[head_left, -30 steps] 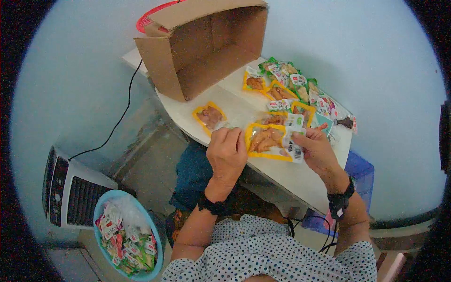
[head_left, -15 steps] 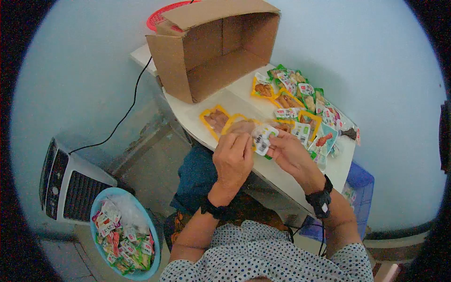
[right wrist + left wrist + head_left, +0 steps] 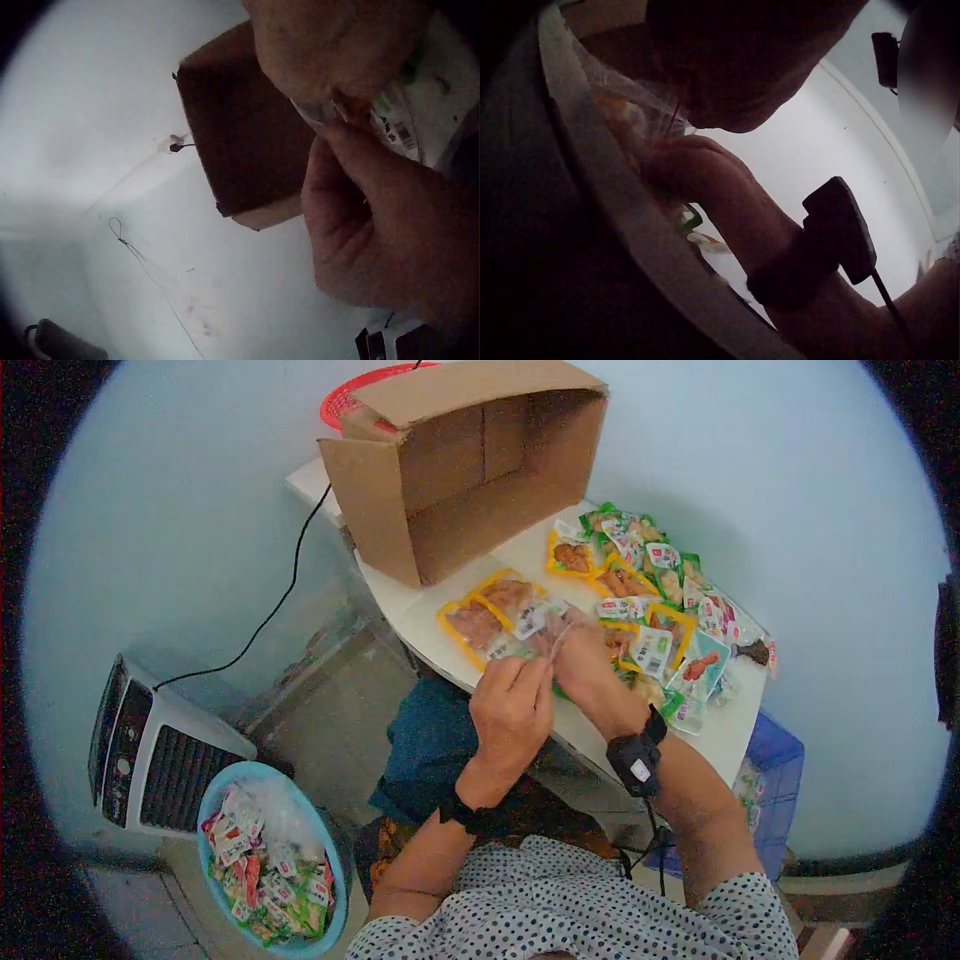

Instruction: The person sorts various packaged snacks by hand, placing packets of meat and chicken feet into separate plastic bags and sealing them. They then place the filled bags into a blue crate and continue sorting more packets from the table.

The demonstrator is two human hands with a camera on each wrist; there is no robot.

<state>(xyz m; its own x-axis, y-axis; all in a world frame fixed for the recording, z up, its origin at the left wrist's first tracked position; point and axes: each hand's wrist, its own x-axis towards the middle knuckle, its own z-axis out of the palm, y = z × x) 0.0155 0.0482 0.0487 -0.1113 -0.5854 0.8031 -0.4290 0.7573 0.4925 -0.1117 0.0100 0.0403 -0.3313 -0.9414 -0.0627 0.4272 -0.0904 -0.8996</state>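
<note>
My left hand (image 3: 510, 705) pinches the rim of a clear plastic bag (image 3: 565, 632) near the table's front edge. Plastic film also covers part of my right hand (image 3: 575, 660), which reaches in at the bag's mouth. Its fingers hold the white label end of a yellow-edged food packet (image 3: 510, 595); the fingertips are partly hidden. Another yellow-edged packet (image 3: 473, 628) of brownish food lies just left of it. In the right wrist view my left hand (image 3: 367, 210) has thumb and finger pressed together on the film, close beside a printed label (image 3: 397, 127).
A cardboard box (image 3: 500, 475) lies on its side at the back of the white table (image 3: 400, 615). Several packets (image 3: 650, 565) are spread to the right. A blue basin (image 3: 345, 880) of packets stands at floor level, beside an air cooler (image 3: 165, 760); a blue crate (image 3: 775, 780) sits lower right.
My right hand has carried the yellow-edged packet leftward to the bag, beside the other packet. My left hand has kept its pinch on the film. The view has shifted slightly.
</note>
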